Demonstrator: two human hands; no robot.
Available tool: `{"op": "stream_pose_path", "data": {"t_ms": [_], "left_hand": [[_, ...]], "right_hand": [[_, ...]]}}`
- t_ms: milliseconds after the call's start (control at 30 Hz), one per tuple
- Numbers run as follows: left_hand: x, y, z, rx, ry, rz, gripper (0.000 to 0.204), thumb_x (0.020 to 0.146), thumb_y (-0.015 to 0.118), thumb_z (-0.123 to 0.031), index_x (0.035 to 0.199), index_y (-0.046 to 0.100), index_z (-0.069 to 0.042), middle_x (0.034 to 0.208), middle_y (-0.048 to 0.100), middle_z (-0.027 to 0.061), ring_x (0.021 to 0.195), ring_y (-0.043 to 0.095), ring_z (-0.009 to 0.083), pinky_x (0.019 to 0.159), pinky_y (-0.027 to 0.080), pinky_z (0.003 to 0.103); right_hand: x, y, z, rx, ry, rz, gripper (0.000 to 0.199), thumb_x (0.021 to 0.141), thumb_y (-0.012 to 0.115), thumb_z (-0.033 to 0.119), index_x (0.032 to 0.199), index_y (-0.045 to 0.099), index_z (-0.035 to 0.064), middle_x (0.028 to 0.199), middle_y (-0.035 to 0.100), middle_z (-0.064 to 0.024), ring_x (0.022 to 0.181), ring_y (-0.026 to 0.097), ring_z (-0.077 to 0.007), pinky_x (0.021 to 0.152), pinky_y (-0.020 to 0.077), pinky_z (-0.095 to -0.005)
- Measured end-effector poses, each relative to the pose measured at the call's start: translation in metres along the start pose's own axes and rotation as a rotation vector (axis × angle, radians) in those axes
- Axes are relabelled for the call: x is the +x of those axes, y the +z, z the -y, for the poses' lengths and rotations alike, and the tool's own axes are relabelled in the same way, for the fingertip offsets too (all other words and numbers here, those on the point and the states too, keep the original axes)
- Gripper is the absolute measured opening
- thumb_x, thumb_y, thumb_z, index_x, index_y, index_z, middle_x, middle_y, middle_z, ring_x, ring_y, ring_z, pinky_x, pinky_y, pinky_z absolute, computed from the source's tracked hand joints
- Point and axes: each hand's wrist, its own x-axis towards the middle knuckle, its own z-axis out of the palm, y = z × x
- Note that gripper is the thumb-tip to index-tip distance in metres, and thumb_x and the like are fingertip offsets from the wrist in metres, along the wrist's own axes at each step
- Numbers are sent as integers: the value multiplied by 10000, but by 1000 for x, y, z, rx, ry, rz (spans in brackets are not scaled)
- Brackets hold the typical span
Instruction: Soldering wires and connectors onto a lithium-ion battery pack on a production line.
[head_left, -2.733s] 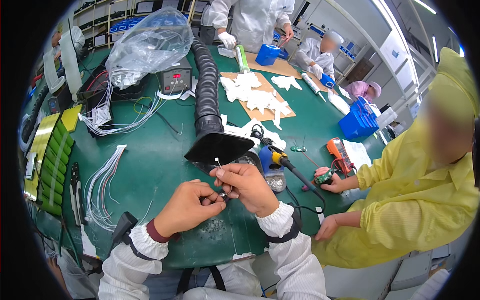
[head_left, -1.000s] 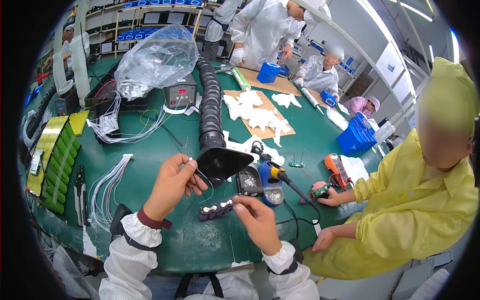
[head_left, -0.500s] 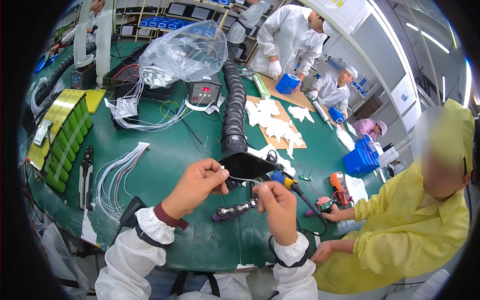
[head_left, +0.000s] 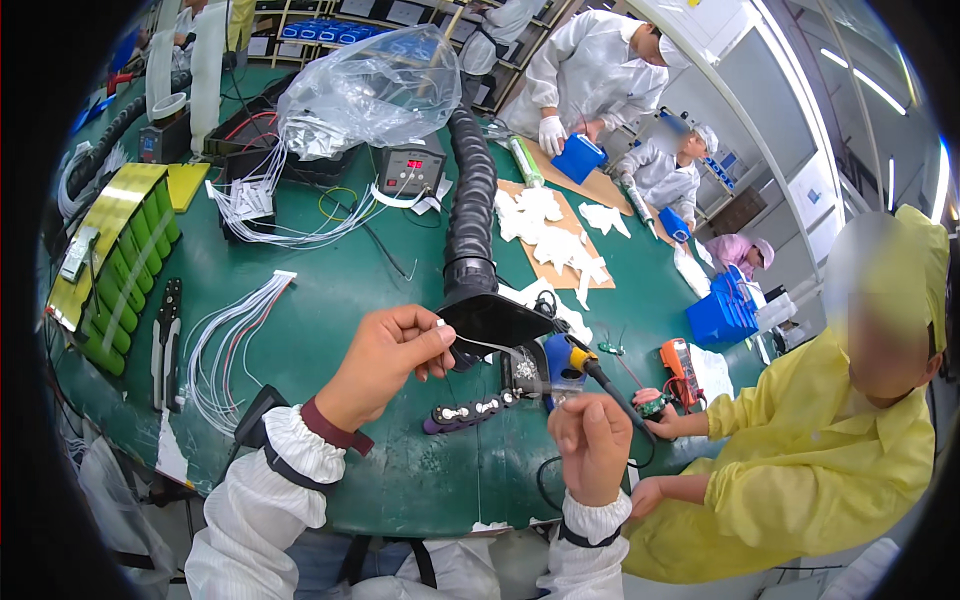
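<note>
My left hand (head_left: 385, 355) is raised over the green table (head_left: 340, 290) and pinches the end of a thin white wire (head_left: 478, 345) between thumb and forefinger. The wire runs right, under the black funnel mouth of a fume hose (head_left: 490, 320). My right hand (head_left: 592, 445) is lower, near the table's front edge, curled into a fist around a small pale piece I cannot make out. Between the hands a short row of dark purple battery cells (head_left: 470, 412) lies on the table. A blue-handled soldering iron (head_left: 570, 358) rests just beyond my right hand.
A ribbed black hose (head_left: 470, 190) crosses the table's middle. At the left lie a bundle of white wires (head_left: 235, 340), pliers (head_left: 165, 340) and a tray of green cells (head_left: 120, 270). A person in yellow (head_left: 820, 450) sits at my right by an orange meter (head_left: 680, 365).
My hands, working close together, have drawn apart. The left hand has risen to the funnel with the wire, and the right hand has dropped toward the table's front edge.
</note>
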Motion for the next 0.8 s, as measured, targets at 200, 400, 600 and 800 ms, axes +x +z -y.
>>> {"op": "stream_pose_path", "data": {"t_ms": [200,400,600,800], "left_hand": [[3,-3,5,-58,-43,-45,190,972,658,-231,939,652,-45,801,701,47,668,633,96,591,460,218],[2,-2,6,-47,-57,-48,182,984,641,-235,935,632,-61,798,692,42,666,634,97,584,470,213],[2,0,2,-46,-54,-48,175,985,638,-233,940,626,-64,800,691,44,682,640,101,601,473,219],[2,-1,2,-55,-59,-53,183,987,636,-238,950,624,-59,808,692,45,688,643,104,609,476,223]], "right_hand": [[-38,-34,-38,581,530,-345,255,1019,532,170,1199,592,-1,748,539,-30,607,438,-108,552,333,-271],[-3,-60,-48,146,320,-552,614,975,616,160,1512,331,73,995,610,-68,630,504,-109,541,405,-257],[32,-93,-61,-389,212,-509,404,1018,582,293,1299,563,3,902,656,-73,589,556,-90,485,431,-238],[14,-67,-29,-1234,-432,-600,302,1004,593,287,1051,649,-6,664,565,-19,519,515,-82,465,381,-208]]}}
